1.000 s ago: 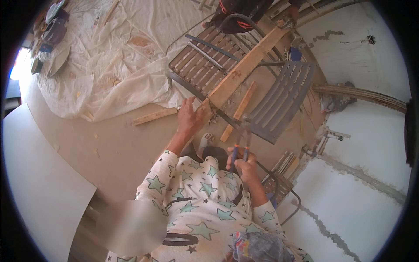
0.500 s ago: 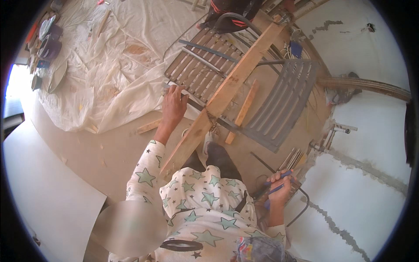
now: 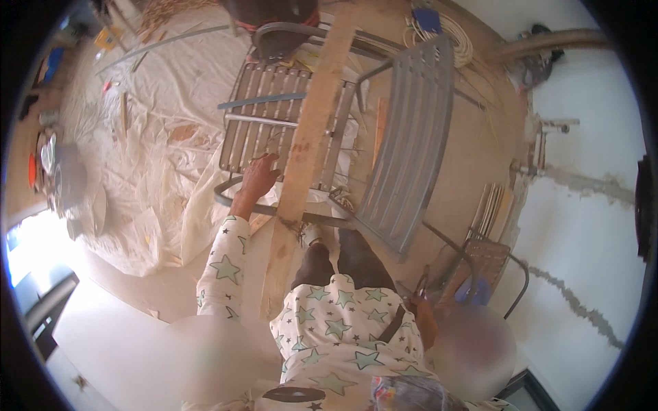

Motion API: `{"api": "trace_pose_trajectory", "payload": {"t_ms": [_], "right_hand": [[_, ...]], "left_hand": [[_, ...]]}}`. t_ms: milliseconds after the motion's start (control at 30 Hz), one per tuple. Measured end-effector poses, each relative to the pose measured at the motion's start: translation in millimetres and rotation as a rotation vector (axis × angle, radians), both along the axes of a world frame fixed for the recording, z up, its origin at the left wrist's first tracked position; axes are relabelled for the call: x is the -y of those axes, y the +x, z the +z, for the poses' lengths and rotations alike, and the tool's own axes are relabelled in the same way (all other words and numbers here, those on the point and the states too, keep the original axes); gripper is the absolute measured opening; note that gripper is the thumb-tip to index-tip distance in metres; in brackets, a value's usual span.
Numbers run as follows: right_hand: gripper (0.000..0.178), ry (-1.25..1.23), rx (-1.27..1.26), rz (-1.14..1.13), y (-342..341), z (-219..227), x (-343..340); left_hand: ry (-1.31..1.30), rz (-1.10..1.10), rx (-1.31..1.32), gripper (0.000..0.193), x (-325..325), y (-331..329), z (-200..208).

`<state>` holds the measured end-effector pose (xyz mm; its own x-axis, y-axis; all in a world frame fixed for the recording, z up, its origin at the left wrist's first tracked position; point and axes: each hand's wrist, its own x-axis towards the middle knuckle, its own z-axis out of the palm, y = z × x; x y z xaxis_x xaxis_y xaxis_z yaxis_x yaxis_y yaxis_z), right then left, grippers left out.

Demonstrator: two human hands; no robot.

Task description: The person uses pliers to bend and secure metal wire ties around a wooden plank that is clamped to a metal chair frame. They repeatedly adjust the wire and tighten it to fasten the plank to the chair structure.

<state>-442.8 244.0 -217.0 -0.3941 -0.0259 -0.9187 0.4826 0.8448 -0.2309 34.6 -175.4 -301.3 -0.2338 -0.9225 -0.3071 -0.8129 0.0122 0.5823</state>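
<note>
My left hand (image 3: 259, 179) is stretched over the near edge of a brown slatted seat (image 3: 252, 147), fingers apart and nothing visible in them. To its right, a long wooden plank (image 3: 312, 123) lies across the metal chair frame. Two loose bars rest on the slats beyond my hand: a dark flat bar (image 3: 264, 100) and a shiny one (image 3: 260, 120). A grey slatted backrest (image 3: 411, 144) stands right of the plank. Low beside my right hip, my right hand (image 3: 425, 318) is closed around what look like pliers (image 3: 421, 283); its fingers are partly hidden.
Crumpled plastic sheeting (image 3: 157, 164) covers the floor on the left. Another person's dark-clothed leg (image 3: 277, 34) is at the far side. A coil of pale cable (image 3: 445, 41) lies at the back right. Pipe fittings (image 3: 534, 151) stick out of the white wall. Metal strips (image 3: 488, 209) lean near it.
My left hand has let go of the metal strip at the seat's edge. My right hand has drawn back to my hip with the tool. My view has shifted, turning the chair in it.
</note>
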Motion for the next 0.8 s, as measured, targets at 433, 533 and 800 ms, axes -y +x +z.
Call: {"api": "trace_pose_trajectory", "payload": {"t_ms": [433,533,800], "right_hand": [[0.015,0.216,0.072,0.158,25,19,-99],[0.015,0.181,0.054,0.17,33,11,-114],[0.015,0.064,0.046,0.299,36,-10,-123]], "left_hand": [[-0.082,-0.267,-0.005,0.041,38,13,-88],[-0.045,-0.253,-0.001,0.035,35,21,-95],[0.065,-0.104,-0.064,0.025,29,43,-103]]}}
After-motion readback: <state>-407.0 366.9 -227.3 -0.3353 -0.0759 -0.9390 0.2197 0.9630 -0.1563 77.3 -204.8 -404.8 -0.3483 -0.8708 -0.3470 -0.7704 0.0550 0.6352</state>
